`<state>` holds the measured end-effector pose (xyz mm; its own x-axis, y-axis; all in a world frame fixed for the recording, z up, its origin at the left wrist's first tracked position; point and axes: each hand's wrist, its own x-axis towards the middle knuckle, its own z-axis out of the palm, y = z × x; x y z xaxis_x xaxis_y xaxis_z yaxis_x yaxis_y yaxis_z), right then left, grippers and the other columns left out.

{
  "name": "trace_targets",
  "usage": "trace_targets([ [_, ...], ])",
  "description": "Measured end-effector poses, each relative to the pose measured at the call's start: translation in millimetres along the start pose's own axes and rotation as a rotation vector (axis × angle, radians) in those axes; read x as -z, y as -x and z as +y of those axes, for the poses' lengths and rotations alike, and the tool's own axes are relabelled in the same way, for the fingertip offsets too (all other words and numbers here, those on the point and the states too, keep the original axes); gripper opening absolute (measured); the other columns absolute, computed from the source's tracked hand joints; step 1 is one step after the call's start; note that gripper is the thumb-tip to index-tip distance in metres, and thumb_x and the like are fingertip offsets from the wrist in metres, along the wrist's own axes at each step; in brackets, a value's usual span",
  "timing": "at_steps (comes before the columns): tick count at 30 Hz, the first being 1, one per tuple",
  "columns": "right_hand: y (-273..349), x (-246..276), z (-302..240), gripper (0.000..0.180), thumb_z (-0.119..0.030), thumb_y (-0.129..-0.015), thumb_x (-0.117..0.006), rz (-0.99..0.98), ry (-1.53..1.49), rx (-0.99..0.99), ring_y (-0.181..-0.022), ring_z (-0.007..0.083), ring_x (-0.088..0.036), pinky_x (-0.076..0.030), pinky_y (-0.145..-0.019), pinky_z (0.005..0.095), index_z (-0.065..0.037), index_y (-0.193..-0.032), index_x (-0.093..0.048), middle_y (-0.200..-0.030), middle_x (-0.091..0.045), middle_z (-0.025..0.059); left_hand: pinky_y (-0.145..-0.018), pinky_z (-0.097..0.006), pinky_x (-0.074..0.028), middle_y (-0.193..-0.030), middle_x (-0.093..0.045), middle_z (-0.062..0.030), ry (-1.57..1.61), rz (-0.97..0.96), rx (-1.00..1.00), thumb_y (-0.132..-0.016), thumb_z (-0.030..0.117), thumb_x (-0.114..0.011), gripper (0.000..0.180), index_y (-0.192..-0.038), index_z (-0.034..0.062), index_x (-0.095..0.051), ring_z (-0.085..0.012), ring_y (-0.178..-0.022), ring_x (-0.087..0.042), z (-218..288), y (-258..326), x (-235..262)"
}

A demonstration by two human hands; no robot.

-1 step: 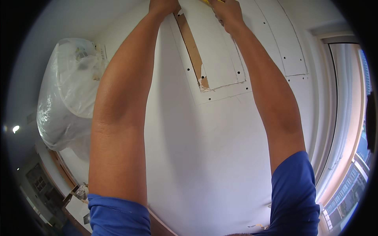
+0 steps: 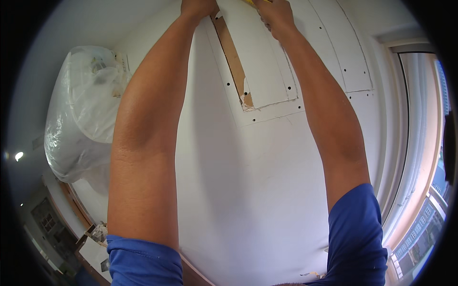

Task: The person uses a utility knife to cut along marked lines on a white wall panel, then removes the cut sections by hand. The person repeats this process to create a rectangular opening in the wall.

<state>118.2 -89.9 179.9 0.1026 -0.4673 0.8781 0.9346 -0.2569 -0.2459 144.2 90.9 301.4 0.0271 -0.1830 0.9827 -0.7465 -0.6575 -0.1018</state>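
At one o'clock the right hand (image 2: 276, 18) clasps a yellow tool (image 2: 251, 3); slipping could gouge the panel (image 2: 260, 62). Left hand (image 2: 198, 7): can't tell.

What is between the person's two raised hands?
The head view shows, from left hand to right hand, the upper part of a narrow brown strip, white wall panel, then a yellow object partly out of frame.

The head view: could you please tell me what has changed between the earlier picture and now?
Nothing has visibly moved, been taken hold of or let go. The left hand stays by the upper part of the brown strip, and the right hand on the yellow tool at the top edge; the plastic-covered unit is unchanged.
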Motion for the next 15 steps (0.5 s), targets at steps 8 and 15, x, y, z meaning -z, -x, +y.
trace_targets([
  [8,-8,1,-12,0.034,-0.031,-0.096,-0.069,-0.026,0.048,-0.103,-0.062,0.0197,-0.064,-0.049,-0.057,0.0370,-0.006,-0.116,-0.079,-0.078,-0.072,0.0119,-0.082,-0.040,-0.059,-0.099,-0.079,-0.0182,0.035,0.134,0.081,-0.090,0.014,-0.071,0.024,-0.110,0.0023,-0.079,-0.0295,-0.091,-0.076,14,-10,0],
  [15,-22,-6,19,0.034,-0.031,-0.096,-0.069,0.066,0.147,0.144,-0.062,0.0183,-0.064,-0.049,-0.057,0.0366,-0.007,-0.119,-0.079,-0.077,-0.073,0.0103,-0.082,-0.040,-0.059,-0.099,-0.079,-0.0173,0.021,0.155,0.049,-0.089,0.016,-0.076,0.017,-0.098,0.0025,-0.081,-0.0290,-0.090,-0.076,16,-11,-9],
])
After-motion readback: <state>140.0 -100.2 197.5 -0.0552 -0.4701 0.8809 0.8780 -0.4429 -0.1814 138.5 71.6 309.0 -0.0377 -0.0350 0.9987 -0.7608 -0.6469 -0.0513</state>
